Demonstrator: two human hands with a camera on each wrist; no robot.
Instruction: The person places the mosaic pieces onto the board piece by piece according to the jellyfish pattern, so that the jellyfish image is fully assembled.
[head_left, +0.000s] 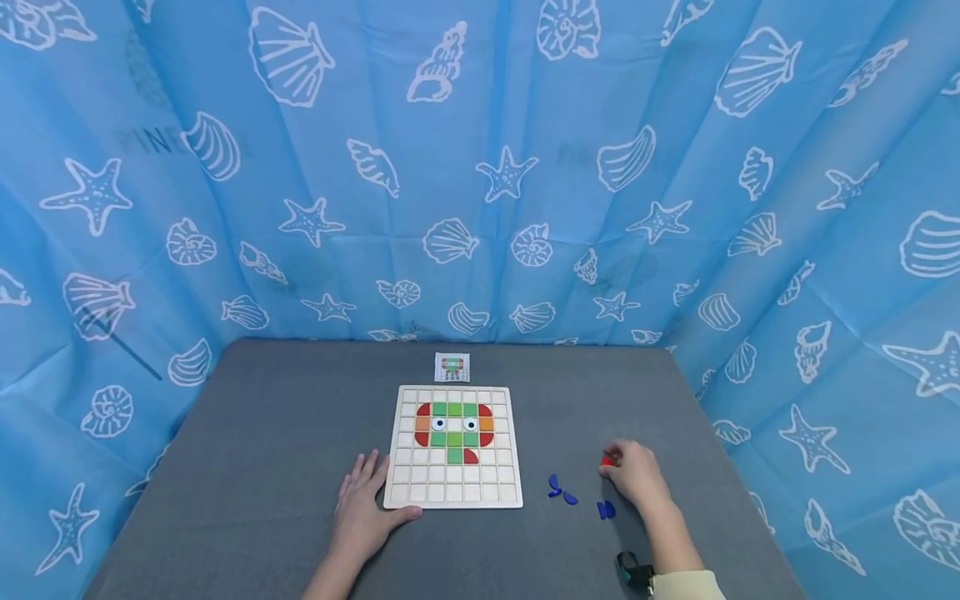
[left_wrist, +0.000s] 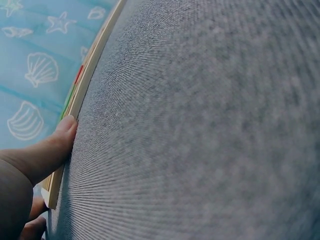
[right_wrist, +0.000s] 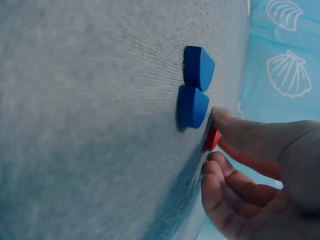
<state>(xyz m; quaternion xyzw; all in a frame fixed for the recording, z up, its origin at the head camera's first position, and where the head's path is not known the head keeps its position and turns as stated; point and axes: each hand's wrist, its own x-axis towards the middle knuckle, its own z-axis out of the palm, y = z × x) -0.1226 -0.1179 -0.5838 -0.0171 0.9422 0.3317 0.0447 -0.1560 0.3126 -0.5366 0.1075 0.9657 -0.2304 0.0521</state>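
Note:
A wooden grid board (head_left: 398, 483) lies in the middle of the grey table, with green, red and orange tiles and two eye tiles in its upper rows. My left hand (head_left: 369, 502) lies flat at the board's front left corner, its thumb (left_wrist: 62, 134) against the board's edge (left_wrist: 86, 79). To the right, my right hand (head_left: 632, 472) pinches a small red piece (head_left: 608, 457) on the table. In the right wrist view the thumb and fingers (right_wrist: 235, 150) close on the red piece (right_wrist: 212, 139), just beside two blue pieces (right_wrist: 195, 87).
A small picture card (head_left: 452, 367) lies behind the board. Three blue pieces (head_left: 553, 486), (head_left: 570, 498), (head_left: 606, 509) lie loose between board and right hand. Blue shell-print curtain (head_left: 480, 167) walls in the table on three sides.

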